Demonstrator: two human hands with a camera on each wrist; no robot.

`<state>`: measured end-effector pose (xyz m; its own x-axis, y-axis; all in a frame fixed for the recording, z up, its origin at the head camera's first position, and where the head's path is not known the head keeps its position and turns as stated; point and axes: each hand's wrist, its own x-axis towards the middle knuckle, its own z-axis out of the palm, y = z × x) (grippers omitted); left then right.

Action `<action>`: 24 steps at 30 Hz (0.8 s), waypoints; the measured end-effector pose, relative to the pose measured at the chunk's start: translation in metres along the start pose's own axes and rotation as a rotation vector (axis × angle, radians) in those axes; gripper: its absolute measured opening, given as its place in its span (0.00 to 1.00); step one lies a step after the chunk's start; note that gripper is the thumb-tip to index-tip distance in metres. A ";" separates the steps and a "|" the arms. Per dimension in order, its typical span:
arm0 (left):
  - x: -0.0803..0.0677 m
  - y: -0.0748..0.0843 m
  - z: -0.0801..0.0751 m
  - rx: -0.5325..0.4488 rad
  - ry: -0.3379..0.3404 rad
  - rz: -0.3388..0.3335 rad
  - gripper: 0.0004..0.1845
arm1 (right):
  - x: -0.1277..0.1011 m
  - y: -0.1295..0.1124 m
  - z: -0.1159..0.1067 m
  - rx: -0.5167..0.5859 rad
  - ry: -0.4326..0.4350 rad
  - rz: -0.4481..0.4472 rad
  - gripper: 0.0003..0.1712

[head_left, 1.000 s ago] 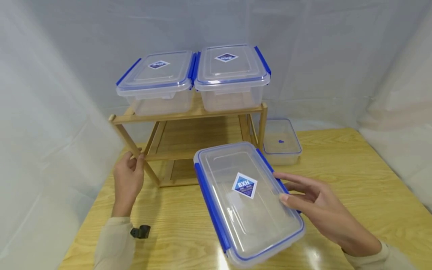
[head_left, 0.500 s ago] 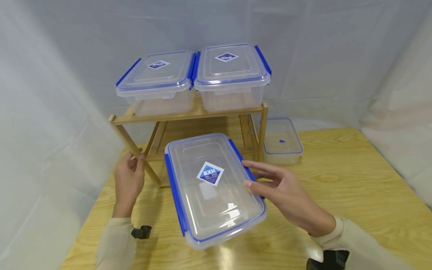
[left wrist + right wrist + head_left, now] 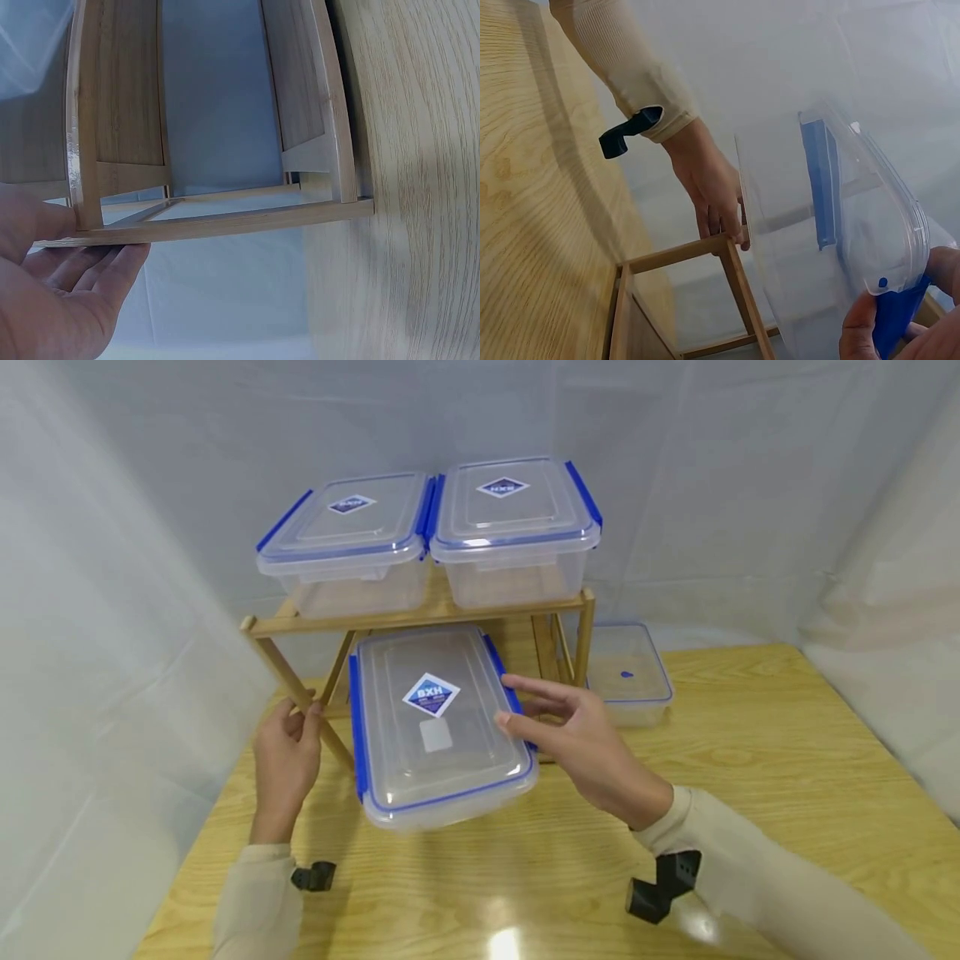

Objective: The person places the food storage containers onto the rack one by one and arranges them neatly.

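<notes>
In the middle of the frame, the right hand (image 3: 581, 747) grips one side of the box (image 3: 435, 727), held at the shelf's (image 3: 420, 618) lower opening. The left hand (image 3: 285, 756) clasps the shelf's leg. Held by one edge, the box might tip and bump the shelf.

We see bright, even light; glare on the table (image 3: 504, 940); soft shadows; wrist views blurred and warped at edges.
</notes>
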<state>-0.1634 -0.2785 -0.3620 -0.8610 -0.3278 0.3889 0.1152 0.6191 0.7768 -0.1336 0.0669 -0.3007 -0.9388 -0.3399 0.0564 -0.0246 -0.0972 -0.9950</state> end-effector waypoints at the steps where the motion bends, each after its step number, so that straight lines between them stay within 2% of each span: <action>1: 0.000 0.000 0.000 0.000 0.002 0.003 0.17 | 0.003 0.000 0.002 0.003 0.000 0.001 0.28; 10: -0.001 0.002 0.000 -0.031 0.019 0.029 0.16 | 0.025 0.003 0.014 -0.058 0.048 0.025 0.27; 19: -0.001 0.001 -0.001 -0.031 0.019 0.030 0.16 | 0.042 0.000 0.022 -0.031 0.081 0.062 0.27; 24: -0.001 0.000 0.000 -0.032 0.022 0.024 0.17 | 0.052 -0.002 0.026 0.009 0.072 0.079 0.29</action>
<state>-0.1624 -0.2781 -0.3618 -0.8467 -0.3291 0.4181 0.1518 0.6037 0.7826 -0.1736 0.0246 -0.2932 -0.9600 -0.2787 -0.0286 0.0531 -0.0810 -0.9953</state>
